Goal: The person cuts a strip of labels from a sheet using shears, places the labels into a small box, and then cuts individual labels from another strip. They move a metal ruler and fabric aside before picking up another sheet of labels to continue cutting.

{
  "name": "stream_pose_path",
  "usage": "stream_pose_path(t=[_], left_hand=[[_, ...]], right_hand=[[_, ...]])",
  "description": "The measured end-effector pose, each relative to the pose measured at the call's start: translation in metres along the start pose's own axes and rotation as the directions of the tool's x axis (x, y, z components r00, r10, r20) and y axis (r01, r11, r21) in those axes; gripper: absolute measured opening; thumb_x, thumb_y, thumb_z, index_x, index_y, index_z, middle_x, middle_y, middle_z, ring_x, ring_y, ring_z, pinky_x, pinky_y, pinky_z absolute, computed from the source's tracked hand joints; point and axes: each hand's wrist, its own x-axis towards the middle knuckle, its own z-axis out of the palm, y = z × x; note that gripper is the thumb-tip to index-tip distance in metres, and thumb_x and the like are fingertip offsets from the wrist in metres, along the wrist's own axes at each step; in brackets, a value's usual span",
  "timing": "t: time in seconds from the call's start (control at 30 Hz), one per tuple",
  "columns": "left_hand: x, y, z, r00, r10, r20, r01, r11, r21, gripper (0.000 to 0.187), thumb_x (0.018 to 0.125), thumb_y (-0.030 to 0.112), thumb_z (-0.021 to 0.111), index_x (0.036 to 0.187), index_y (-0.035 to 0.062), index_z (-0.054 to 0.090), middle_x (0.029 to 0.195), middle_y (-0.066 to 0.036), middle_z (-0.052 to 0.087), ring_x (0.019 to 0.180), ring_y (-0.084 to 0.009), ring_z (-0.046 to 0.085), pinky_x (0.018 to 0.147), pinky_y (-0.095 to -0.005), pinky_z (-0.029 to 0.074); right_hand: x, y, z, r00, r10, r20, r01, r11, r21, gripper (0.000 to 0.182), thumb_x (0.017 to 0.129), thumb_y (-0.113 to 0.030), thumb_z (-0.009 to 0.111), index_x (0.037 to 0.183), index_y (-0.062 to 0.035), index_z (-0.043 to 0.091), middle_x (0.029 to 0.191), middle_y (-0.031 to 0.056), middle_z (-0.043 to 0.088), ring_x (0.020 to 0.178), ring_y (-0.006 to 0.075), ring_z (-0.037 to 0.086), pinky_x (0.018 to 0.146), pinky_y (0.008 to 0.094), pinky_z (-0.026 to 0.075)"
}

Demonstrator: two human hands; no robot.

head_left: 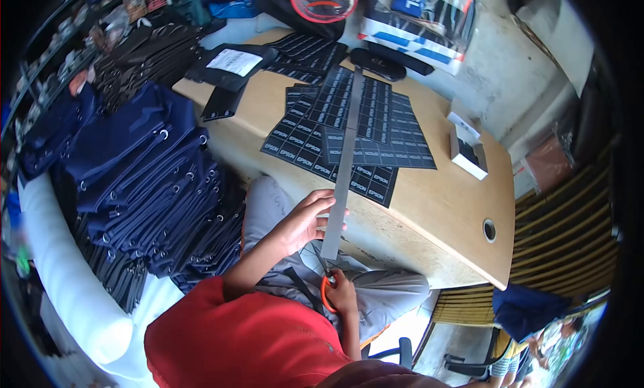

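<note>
A long, narrow grey strip (346,163) runs from the black pad at the back of the desk to above my lap. My left hand (310,220) is closed around its lower part, thumb and fingers on either side. In my right hand (342,293) are scissors (327,292) with orange handles; their blades point up toward the strip's lower end. Whether the blades touch the strip I cannot tell. Under the strip, black sheets (295,143) printed with EPSON lie overlapped on the wooden desk (429,207).
Stacked navy fabric pieces with metal rings (147,160) stand left of the desk, beside a white roll (74,267). On the desk are a small white box (468,153) and a black package with a label (233,62). Another person (537,351) is at the lower right.
</note>
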Motion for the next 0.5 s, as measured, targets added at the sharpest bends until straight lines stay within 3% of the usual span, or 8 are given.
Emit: stream_pose_path(t=[0.03,0.1,0.13,0.17,0.23,0.27,0.5], left_hand=[[0.0,-0.006,-0.003,1.0,0.017,-0.021,-0.018,1.0,-0.02,0.041,0.099,0.031,0.052,0.135,0.0146,0.043,0.119,-0.014,0.062,0.099,-0.0257,0.066,0.08,-0.0364,0.055],[0.003,-0.014,-0.005,0.989,-0.075,0.125,0.092,0.987,-0.131,0.037,0.099,0.029,0.051,0.132,0.0132,0.047,0.114,-0.013,0.063,0.096,-0.0244,0.066,0.077,-0.0366,0.055],[-0.002,-0.014,0.003,0.996,-0.003,0.084,0.013,0.993,-0.119,0.031,0.099,0.025,0.051,0.126,0.0105,0.051,0.099,-0.009,0.063,0.08,-0.0189,0.065,0.065,-0.0317,0.053],[-0.001,-0.015,0.001,0.995,-0.004,0.099,0.014,0.994,-0.108,0.031,0.099,0.025,0.051,0.126,0.0105,0.051,0.099,-0.009,0.063,0.08,-0.0189,0.065,0.065,-0.0317,0.053],[0.001,-0.011,-0.006,0.986,0.166,-0.008,-0.166,0.986,0.026,0.026,0.1,0.022,0.05,0.122,0.0086,0.051,0.083,-0.004,0.056,0.064,-0.013,0.057,0.055,-0.0262,0.047],[0.002,-0.005,-0.005,0.982,0.173,-0.072,-0.173,0.985,0.012,0.023,0.101,0.02,0.049,0.119,0.0076,0.052,0.077,-0.001,0.051,0.055,-0.0093,0.049,0.048,-0.0233,0.041],[-0.006,0.032,-0.03,0.977,0.211,-0.038,-0.205,0.972,0.117,0.024,0.102,0.016,0.046,0.121,0.0037,0.052,0.075,-0.002,0.049,0.051,-0.0084,0.047,0.044,-0.0223,0.039]], right_hand=[[0.013,0.014,0.015,0.998,-0.049,0.038,0.048,0.999,0.023,0.045,0.079,-0.031,0.07,0.116,-0.0073,0.062,0.084,0.0223,0.068,0.083,0.0389,0.068,0.074,0.0437,0.052],[0.026,0.022,0.023,0.985,-0.117,0.129,0.125,0.99,-0.057,0.046,0.079,-0.033,0.069,0.117,-0.0076,0.062,0.088,0.0231,0.068,0.086,0.0393,0.068,0.077,0.0438,0.052],[0.029,0.024,0.024,0.967,-0.166,0.192,0.19,0.976,-0.111,0.048,0.078,-0.034,0.068,0.118,-0.008,0.062,0.091,0.0239,0.068,0.089,0.0396,0.067,0.08,0.0439,0.052],[0.033,0.026,0.023,0.97,-0.167,0.174,0.188,0.976,-0.108,0.048,0.078,-0.034,0.068,0.118,-0.008,0.062,0.091,0.0239,0.068,0.089,0.0396,0.067,0.08,0.0439,0.052],[0.034,0.024,0.02,0.961,-0.127,0.245,0.162,0.978,-0.13,0.048,0.079,-0.036,0.066,0.118,-0.0081,0.063,0.097,0.0246,0.068,0.095,0.0401,0.066,0.086,0.044,0.051],[0.034,0.025,0.019,0.96,-0.088,0.267,0.127,0.983,-0.134,0.049,0.08,-0.038,0.064,0.119,-0.0078,0.063,0.101,0.0244,0.068,0.098,0.0403,0.065,0.089,0.044,0.05],[0.031,0.029,0.021,0.97,-0.075,0.231,0.099,0.991,-0.094,0.05,0.08,-0.04,0.063,0.118,-0.0077,0.064,0.103,0.0231,0.068,0.099,0.0403,0.065,0.088,0.0438,0.05]])
